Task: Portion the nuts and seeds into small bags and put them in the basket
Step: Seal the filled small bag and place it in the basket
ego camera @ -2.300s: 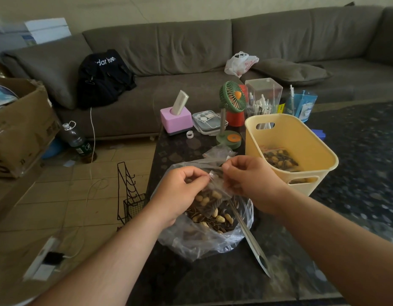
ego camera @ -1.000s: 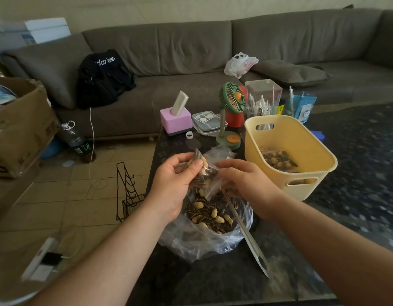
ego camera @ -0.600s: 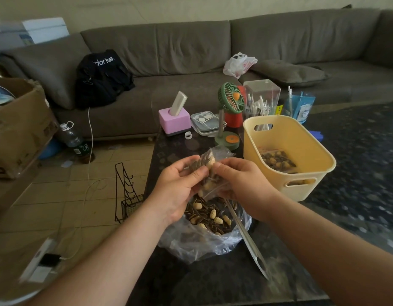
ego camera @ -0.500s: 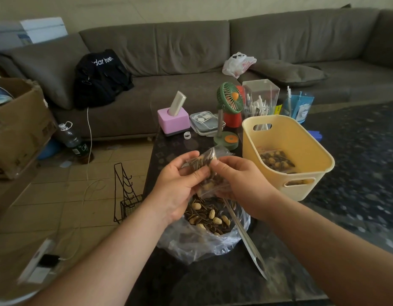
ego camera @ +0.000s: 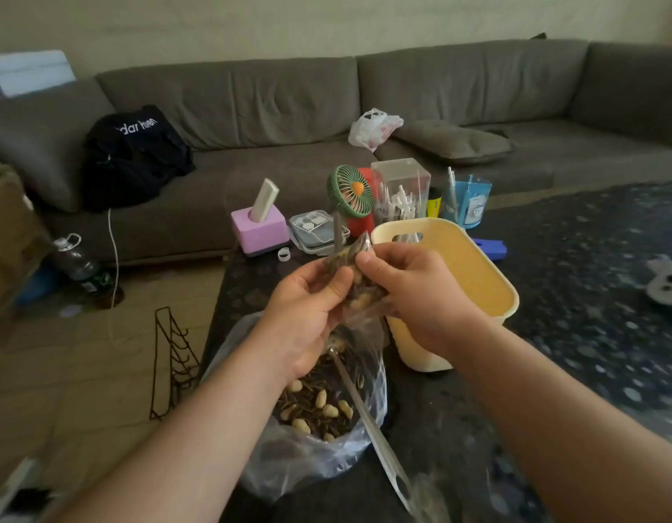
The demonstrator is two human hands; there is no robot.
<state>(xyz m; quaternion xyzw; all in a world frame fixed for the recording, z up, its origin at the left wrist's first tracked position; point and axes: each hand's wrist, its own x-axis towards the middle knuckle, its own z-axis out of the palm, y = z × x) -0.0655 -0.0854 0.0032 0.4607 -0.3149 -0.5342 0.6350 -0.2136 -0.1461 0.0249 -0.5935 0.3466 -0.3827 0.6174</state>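
Now | both hands (ego camera: 364, 296) pinch small bag (ego camera: 359, 286) between them | above big bag (ego camera: 319, 428)

The only writing I can read is the white lettering on the black bag (ego camera: 132, 156) lying on the sofa (ego camera: 289, 103) ahead of me; part of it is lost in a fold, and what shows looks like "dar" followed by a word like "haven". The blue holder (ego camera: 472, 203) on the table (ego camera: 432, 420) carries a white label, but its print is too small and blurred for me to read.
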